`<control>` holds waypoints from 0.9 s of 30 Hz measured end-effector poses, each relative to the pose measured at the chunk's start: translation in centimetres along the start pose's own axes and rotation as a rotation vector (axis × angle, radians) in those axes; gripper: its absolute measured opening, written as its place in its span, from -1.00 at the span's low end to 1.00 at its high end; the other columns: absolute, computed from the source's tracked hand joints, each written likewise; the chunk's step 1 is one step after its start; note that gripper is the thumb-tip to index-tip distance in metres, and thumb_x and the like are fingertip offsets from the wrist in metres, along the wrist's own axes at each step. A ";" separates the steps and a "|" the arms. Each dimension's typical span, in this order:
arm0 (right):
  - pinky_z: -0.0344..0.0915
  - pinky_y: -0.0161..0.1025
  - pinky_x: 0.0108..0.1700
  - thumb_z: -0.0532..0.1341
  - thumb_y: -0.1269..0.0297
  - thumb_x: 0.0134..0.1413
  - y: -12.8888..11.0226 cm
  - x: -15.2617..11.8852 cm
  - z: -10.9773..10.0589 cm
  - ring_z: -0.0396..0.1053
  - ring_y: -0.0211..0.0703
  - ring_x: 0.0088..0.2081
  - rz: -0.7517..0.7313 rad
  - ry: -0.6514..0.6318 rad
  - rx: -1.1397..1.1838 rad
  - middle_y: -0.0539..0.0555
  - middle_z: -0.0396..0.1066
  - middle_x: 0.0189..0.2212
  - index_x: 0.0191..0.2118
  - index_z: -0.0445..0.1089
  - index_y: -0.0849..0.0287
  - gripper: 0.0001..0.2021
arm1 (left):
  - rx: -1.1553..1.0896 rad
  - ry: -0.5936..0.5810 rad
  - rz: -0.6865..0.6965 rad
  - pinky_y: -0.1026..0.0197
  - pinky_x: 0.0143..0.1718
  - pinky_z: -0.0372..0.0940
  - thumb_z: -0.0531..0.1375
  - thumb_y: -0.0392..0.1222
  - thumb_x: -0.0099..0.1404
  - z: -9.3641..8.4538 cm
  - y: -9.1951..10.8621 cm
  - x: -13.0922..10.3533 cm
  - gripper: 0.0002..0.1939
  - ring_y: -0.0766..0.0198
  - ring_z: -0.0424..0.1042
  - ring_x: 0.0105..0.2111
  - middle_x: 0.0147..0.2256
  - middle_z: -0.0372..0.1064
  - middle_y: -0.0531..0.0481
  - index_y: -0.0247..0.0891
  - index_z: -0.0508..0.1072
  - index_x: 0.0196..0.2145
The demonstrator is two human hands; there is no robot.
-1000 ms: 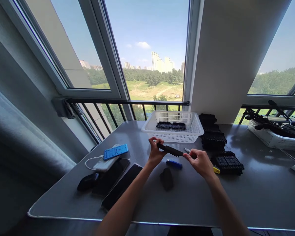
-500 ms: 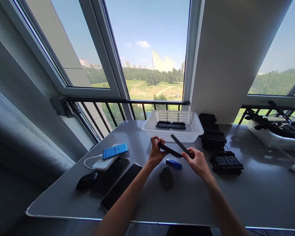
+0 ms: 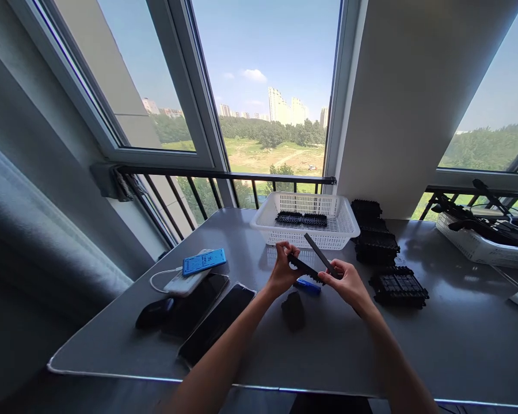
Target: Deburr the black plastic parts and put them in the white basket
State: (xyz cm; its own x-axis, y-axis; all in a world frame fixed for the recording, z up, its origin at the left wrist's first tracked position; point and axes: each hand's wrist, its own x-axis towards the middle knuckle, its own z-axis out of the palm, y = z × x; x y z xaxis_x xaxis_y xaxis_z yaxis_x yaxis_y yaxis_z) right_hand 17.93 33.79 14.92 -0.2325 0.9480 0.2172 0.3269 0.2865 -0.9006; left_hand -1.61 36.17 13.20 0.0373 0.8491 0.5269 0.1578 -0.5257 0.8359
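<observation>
Above the table's middle, my left hand [image 3: 285, 267] is closed on a black plastic piece with a toothed edge [image 3: 304, 268], which slopes down to the right. My right hand [image 3: 346, 283] grips a flat dark strip [image 3: 319, 252], its free end angled up and to the left. The toothed piece's lower end reaches my right fingertips; whether they touch it I cannot tell. Partly covered by the toothed piece, a blue object like a lighter [image 3: 308, 286] lies below. Nearer me sits a small dark lump [image 3: 293, 311] of unclear kind.
A white plastic basket [image 3: 313, 240] holds black ribbed parts [image 3: 301, 219]. Stacked black parts [image 3: 375, 244] and another black block [image 3: 399, 286] stand to the right. Leftward lie phones [image 3: 218, 322], a blue-screened device [image 3: 204, 262] and a mouse [image 3: 154, 313]. Another basket [image 3: 486, 246] holds black items.
My left hand has shifted slightly right with the toothed piece, which now covers more of the blue object. The dark strip tilts a little more steeply. The camera view has shifted slightly.
</observation>
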 end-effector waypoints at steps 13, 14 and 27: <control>0.18 -0.30 -0.40 0.28 -0.12 -0.10 -0.1 -0.2 0.5 0.30 -0.19 -0.45 0.039 0.030 -0.099 0.01 0.38 -0.52 -0.46 0.35 0.19 -0.59 | 0.213 -0.100 0.087 0.27 -0.33 0.10 0.19 -0.43 -0.03 1.4 0.2 -1.2 -0.56 0.37 0.15 -0.38 -0.37 0.10 0.14 -0.15 0.03 -0.29; 0.17 -0.31 -0.41 0.28 -0.12 -0.10 -0.1 -0.2 0.6 0.29 -0.19 -0.46 0.041 0.026 -0.106 0.00 0.37 -0.53 -0.45 0.35 0.19 -0.59 | 0.235 -0.122 0.098 0.26 -0.31 0.12 0.18 -0.43 -0.02 1.5 0.0 -1.4 -0.58 0.35 0.17 -0.37 -0.36 0.11 0.13 -0.15 0.04 -0.29; 0.05 -0.37 -0.61 0.25 -0.18 -0.12 0.4 0.3 -0.2 0.21 -0.30 -0.60 0.209 0.105 0.082 -0.01 0.35 -0.56 -0.40 0.30 0.17 -0.55 | 0.227 0.165 0.219 0.22 -0.24 0.19 0.16 -0.48 -0.02 0.6 0.2 -0.9 -0.59 0.30 0.26 -0.27 -0.32 0.17 0.08 -0.14 0.06 -0.30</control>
State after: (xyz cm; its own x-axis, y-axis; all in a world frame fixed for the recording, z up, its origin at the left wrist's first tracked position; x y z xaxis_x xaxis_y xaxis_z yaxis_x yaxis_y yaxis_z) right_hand 18.13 34.18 14.70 -0.0696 0.9959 0.0576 0.2815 0.0750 -0.9566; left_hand -1.01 35.33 12.78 -0.0620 0.6880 0.7231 0.3793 -0.6539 0.6546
